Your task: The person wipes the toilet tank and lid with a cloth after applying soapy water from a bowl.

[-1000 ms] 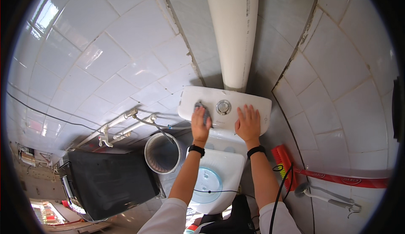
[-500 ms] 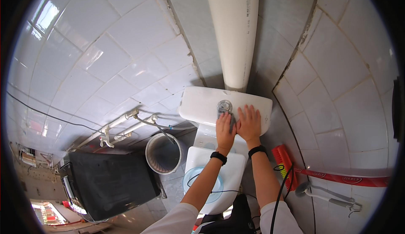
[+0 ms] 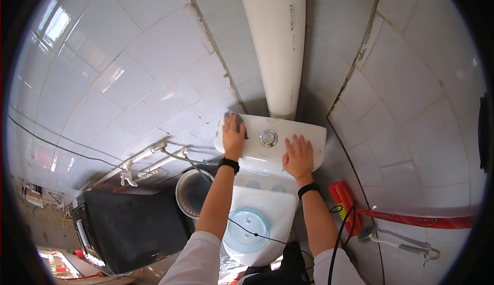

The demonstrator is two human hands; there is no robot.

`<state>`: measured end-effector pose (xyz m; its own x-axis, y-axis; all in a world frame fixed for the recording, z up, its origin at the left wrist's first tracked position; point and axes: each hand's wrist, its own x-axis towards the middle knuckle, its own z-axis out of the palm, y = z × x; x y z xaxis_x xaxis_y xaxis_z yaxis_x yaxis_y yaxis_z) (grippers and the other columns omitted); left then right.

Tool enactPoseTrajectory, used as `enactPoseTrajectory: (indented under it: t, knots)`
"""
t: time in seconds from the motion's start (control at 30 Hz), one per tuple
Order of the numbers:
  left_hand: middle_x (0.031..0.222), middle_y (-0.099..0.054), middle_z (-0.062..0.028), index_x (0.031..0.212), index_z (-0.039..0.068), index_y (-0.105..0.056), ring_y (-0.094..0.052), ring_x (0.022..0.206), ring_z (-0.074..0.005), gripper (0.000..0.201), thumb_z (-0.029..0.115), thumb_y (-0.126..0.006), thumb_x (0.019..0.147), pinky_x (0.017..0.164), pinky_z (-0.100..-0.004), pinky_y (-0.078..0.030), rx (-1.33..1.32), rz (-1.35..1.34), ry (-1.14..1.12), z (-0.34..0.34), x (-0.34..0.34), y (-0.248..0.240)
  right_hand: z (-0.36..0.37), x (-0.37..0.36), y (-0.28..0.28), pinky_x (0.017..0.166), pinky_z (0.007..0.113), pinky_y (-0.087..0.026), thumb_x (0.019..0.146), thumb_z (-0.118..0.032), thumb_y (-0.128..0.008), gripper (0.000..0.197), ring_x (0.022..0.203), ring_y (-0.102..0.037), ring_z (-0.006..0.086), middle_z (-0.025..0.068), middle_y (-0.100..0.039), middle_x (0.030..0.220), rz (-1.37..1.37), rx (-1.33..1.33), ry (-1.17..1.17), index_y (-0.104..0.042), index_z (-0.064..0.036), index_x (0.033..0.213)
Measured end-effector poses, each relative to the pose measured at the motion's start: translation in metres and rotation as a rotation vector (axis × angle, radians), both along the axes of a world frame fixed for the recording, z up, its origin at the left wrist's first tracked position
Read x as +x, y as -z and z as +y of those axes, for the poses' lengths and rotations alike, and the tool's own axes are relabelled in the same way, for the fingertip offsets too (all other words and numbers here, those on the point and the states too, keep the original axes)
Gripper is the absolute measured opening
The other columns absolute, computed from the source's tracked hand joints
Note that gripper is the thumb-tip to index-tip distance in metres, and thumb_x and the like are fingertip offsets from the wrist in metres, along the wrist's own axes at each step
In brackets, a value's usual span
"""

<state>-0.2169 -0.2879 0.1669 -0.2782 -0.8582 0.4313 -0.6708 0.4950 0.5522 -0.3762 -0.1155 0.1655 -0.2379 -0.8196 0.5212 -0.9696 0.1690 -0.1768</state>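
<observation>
A white toilet tank (image 3: 257, 154) stands ahead of me, with a round chrome flush button (image 3: 268, 138) in the middle of its lid. At the lid's left end, my left hand (image 3: 233, 138) holds a dark grey cloth (image 3: 240, 122) down against the surface, its fingers closed over the cloth. Part of the cloth is hidden under the palm. To the right of the button, my right hand (image 3: 298, 156) lies flat on the lid, fingers spread and holding nothing. Below the tank is the white toilet lid (image 3: 280, 208), bearing a round light-blue plastic item (image 3: 246, 231).
A thick white pipe (image 3: 275, 43) rises behind the tank. On the left are a bucket (image 3: 193, 196), a large black box-like thing (image 3: 134, 228) and a wall tap (image 3: 127, 174). A red brush (image 3: 343, 202) and a grey-handled toilet brush (image 3: 399, 241) are at the right wall. Dark cables hang near my arms.
My left hand has slid the cloth leftward from the flush button to the lid's left end, uncovering the button. My right hand stays on the right part of the lid. The view has shifted slightly.
</observation>
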Motion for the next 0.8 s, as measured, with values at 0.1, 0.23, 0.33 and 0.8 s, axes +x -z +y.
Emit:
enactPoseTrajectory:
  t: [0.1, 0.23, 0.33, 0.8]
  knots:
    - [0.123, -0.047, -0.0213, 0.115, -0.004, -0.050, -0.037, 0.120, -0.0357, 0.039, 0.017, -0.052, 0.083, 0.100, -0.0391, -0.030, -0.010, -0.009, -0.068, -0.022, 0.002, 0.002, -0.002, 0.001, -0.001, 0.095, 0.051, -0.032, 0.070, -0.016, -0.053, 0.040, 0.114, -0.042, 0.0328, 0.0137, -0.049, 0.118, -0.013, -0.017, -0.009, -0.056, -0.0109, 0.110]
    - [0.122, -0.048, -0.0189, 0.116, -0.003, -0.050, -0.038, 0.119, -0.0350, 0.038, 0.015, -0.053, 0.083, 0.100, -0.0384, -0.031, -0.008, -0.001, 0.105, -0.014, -0.014, 0.001, -0.004, 0.002, -0.004, 0.095, 0.051, -0.032, 0.070, -0.017, -0.053, 0.040, 0.114, -0.041, 0.0329, 0.0136, -0.049, 0.118, -0.007, -0.042, -0.005, -0.056, -0.0108, 0.110]
    - [0.123, -0.048, -0.0153, 0.115, 0.000, -0.052, -0.038, 0.120, -0.0334, 0.037, 0.015, -0.057, 0.081, 0.099, -0.0381, -0.032, 0.020, 0.020, 0.291, 0.007, -0.030, -0.002, -0.002, 0.003, -0.007, 0.095, 0.050, -0.032, 0.070, -0.017, -0.053, 0.041, 0.114, -0.041, 0.0332, 0.0133, -0.049, 0.118, -0.037, 0.006, -0.011, -0.056, -0.0108, 0.110]
    - [0.123, -0.048, -0.0186, 0.117, -0.001, -0.049, -0.037, 0.120, -0.0360, 0.039, 0.015, -0.054, 0.082, 0.099, -0.0386, -0.032, -0.024, -0.040, 0.059, -0.015, 0.048, 0.001, -0.002, 0.004, -0.002, 0.096, 0.052, -0.031, 0.072, -0.019, -0.054, 0.040, 0.116, -0.040, 0.0332, 0.0145, -0.047, 0.120, -0.009, 0.025, -0.003, -0.055, -0.0093, 0.110]
